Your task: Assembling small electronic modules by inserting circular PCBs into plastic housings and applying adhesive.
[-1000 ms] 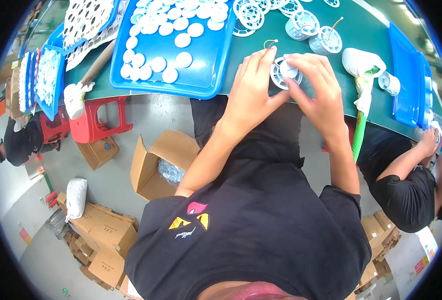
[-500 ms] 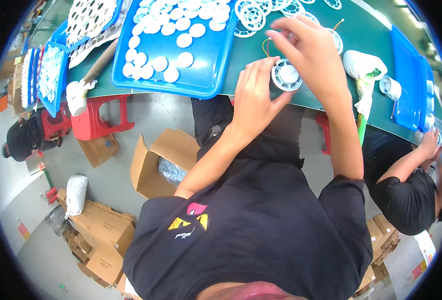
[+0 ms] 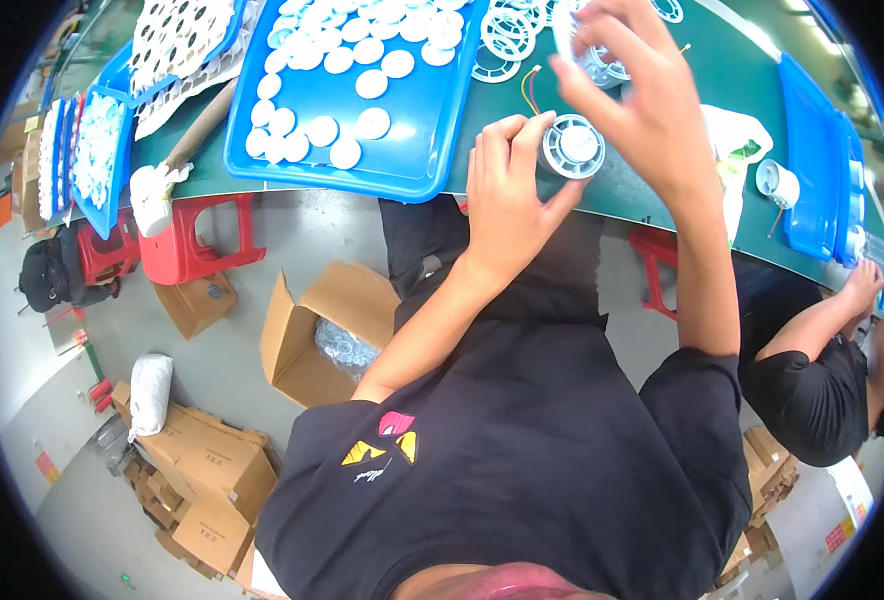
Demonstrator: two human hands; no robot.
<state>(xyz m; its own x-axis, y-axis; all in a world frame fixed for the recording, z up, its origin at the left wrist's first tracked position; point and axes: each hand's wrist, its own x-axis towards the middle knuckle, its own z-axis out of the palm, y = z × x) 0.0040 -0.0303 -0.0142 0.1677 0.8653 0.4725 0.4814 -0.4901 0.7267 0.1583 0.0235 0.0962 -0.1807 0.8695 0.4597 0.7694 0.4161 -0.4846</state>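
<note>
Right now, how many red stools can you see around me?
3: the near left stool, the far left stool beyond it, and the right stool, only partly visible below the table edge. Others may be hidden.

I see the right hand (image 3: 647,95) blurred, and I cannot tell whether it grips the white ring (image 3: 565,30). The left hand (image 3: 507,190) hides one side of the round part (image 3: 573,147); the top edge cuts off the blue tray (image 3: 412,140).
</note>
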